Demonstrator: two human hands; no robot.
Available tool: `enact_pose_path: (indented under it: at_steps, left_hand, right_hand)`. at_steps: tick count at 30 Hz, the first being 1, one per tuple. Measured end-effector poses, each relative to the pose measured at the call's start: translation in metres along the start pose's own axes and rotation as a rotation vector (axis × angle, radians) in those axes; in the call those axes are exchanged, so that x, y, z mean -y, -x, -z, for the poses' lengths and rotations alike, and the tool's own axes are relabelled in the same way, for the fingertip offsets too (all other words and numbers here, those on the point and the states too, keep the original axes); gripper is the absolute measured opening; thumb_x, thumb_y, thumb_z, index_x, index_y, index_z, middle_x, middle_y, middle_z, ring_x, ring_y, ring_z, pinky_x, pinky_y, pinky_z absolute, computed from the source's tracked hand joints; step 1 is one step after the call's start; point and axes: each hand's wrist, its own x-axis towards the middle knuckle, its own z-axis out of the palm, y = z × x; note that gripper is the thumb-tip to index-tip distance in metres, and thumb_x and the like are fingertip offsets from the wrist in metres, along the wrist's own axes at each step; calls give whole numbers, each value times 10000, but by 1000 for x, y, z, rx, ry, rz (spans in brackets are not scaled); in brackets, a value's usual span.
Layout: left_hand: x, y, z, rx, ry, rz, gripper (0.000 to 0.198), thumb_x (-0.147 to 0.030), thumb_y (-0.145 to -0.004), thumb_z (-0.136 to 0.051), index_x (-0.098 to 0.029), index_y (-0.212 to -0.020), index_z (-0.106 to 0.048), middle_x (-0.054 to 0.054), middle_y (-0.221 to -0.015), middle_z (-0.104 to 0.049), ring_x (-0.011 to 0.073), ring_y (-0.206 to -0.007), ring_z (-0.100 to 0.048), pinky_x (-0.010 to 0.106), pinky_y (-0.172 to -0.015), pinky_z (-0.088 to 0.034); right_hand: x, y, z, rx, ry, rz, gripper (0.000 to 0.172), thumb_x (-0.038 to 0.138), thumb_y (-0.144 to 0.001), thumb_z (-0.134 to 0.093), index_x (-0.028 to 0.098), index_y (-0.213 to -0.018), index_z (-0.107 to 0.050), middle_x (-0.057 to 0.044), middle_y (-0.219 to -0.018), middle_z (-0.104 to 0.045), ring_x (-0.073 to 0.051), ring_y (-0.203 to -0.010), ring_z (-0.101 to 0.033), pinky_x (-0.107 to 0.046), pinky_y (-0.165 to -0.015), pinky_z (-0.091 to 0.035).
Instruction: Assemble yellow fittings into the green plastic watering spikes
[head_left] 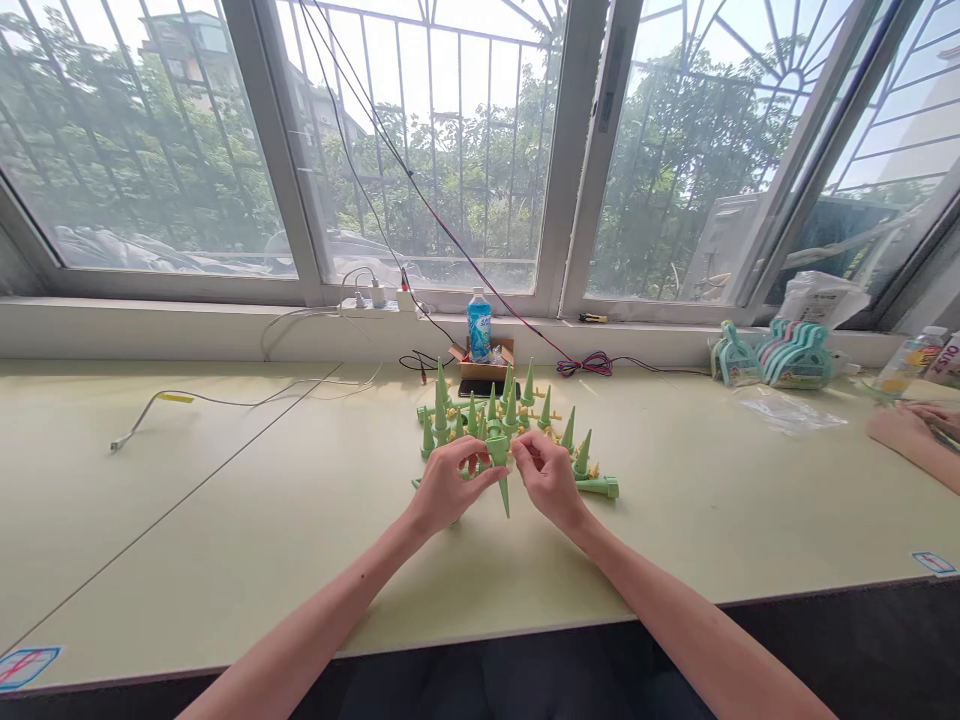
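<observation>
A green plant watering spike [499, 452] is held point down between the thumb and fingers of my left hand [451, 480]. My right hand [546, 474] is closed in a pinch at the spike's right side, on a small yellow valve [514, 447] that its fingertips mostly cover. Behind both hands, several more green spikes [529, 385] stand on the table with their points up, and small yellow valves [555, 416] show among them. Another green spike [598, 487] lies on its side to the right of my right hand.
Beyond the spikes are a dark phone [478, 388], a small cardboard box [469, 370] and a blue bottle [479, 325]. Coiled cable [592, 363] and green hangers [799, 355] lie farther right. Another person's hands [911, 428] rest at the right edge. A white cable [217, 402] crosses the left table.
</observation>
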Motion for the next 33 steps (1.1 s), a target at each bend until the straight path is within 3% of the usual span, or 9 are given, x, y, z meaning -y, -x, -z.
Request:
enact_pose_path:
  at_steps: [8,19,33]
  left_hand:
    - [1,0,0,-11,9,-30,233,-383,-804,-672,-174,-736,-594,5,-713,-579,123,-627,-456,233,-573,-387]
    - [-3,-1,-3,-7,24,22,294,-403,-847,-611,-166,-679,-563,-15,-637,-537,115,-602,-438,227,-556,-361]
    - [1,-2,-4,-1,11,29,333,-426,-861,-593,-165,-664,-531,-19,-632,-542,109,-593,-430,220,-552,-345]
  right_hand:
    - [-2,0,-1,2,16,-8,316,417,-928,-491,185,-720,-537,40,-563,-400,-102,-480,-336,-242,-448,-257]
    - [-3,0,-2,-11,21,-13,332,435,-940,-483,183,-736,-549,39,-558,-399,-105,-488,-342,-236,-452,-278]
    - [-3,1,-2,71,-116,-65,281,413,-958,-458,198,-779,-492,59,-538,-415,-93,-439,-382,-221,-431,-312]
